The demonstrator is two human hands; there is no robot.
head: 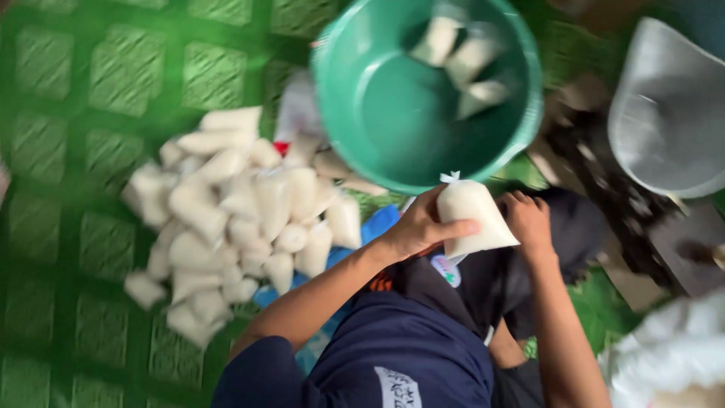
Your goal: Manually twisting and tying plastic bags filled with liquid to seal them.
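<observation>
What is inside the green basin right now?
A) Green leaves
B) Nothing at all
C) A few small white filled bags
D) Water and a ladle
C: the green basin holds a few white filled bags near its far side, like the one bag held between the left hand and the right hand, and like the pile of bags on the green mat.

one head-worn view, steeply down and close over lap, green mat (91,227) beyond
</observation>
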